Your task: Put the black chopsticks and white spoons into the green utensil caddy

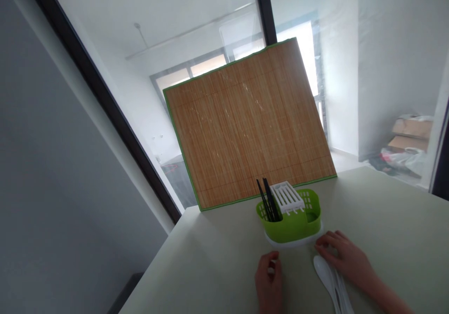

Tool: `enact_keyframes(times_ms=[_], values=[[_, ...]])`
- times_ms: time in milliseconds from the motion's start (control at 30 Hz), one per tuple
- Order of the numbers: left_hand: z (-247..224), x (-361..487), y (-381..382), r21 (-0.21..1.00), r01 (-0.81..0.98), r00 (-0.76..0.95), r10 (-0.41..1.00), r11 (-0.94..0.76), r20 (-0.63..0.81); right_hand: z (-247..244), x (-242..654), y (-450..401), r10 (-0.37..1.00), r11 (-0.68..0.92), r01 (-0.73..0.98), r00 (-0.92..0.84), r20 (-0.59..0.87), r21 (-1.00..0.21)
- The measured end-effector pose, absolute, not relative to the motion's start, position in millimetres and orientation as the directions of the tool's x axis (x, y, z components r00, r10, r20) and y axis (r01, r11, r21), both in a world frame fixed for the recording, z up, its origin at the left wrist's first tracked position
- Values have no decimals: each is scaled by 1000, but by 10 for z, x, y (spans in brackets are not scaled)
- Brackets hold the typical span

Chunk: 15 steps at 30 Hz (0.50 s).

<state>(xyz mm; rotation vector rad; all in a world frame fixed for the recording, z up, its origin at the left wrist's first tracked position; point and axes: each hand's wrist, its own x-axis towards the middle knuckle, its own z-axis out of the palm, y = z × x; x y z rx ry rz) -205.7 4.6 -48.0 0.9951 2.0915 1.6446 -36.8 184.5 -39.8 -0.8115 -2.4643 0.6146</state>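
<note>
A green caddy [293, 227] with lattice sides and a white base tray [294, 244] stands on the table. Dark chopsticks [268, 201] lean in its left compartment, and a white slotted rack [286, 196] with small hooks spans its middle. Just in front of the tray, my left hand [269, 279] is loosely curled, a gap showing between thumb and fingers, holding nothing I can see. My right hand [345, 256] rests at the tray's right front edge with bent fingers and a separated thumb. White spoons [329, 279] lie beside it, handles toward me.
Behind the caddy, a green-edged bamboo mat [249, 127] leans upright against the glass. The pale table [210, 253] ends at the left along a slanted edge. Boxes [412, 131] and plastic bags lie on the floor beyond the glass.
</note>
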Motion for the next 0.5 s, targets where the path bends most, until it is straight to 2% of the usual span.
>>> enact_keyframes(times_ms=[100,333,500], values=[[-495,-2005,43,910,405,-655,723,88,222,-389,-379,1825,550,794,368,-775,312,-484],[-519,-2019,63,889,447,-626,746,101,230,-465,-383,1813,558,825,438,-729,396,-356],[-526,-2005,54,888,453,-610,754,79,244,-525,-404,1803,523,847,414,-758,388,-333]])
